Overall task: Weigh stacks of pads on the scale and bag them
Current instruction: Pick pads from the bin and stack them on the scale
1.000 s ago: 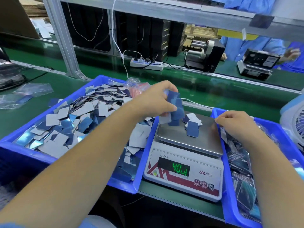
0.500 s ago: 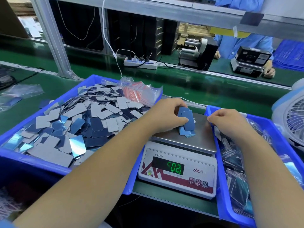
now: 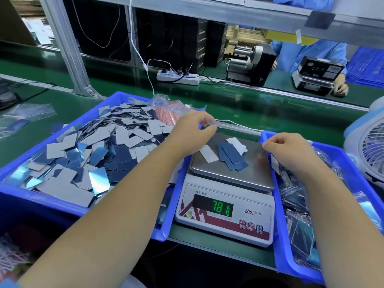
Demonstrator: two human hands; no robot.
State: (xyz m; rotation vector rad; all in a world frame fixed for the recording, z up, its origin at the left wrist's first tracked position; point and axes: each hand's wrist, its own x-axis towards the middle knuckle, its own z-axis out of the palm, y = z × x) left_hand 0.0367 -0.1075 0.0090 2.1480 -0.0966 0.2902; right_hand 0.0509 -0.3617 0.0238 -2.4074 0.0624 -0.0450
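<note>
Blue and grey rectangular pads [image 3: 230,155] lie on the steel scale pan [image 3: 232,173] between two blue plastic bins [image 3: 41,198]. Left hand [image 3: 192,129] hovers, fingers loosely curled, empty; right hand [image 3: 288,150] curled, contents unclear.

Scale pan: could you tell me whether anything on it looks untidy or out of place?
Yes. The pads on the scale lie fanned and overlapping rather than stacked squarely, and one grey pad sits askew, apart at the left.

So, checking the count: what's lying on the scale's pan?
On the scale pan: several overlapping blue pads and two grey-white ones. Overlaps hide the exact number.
</note>
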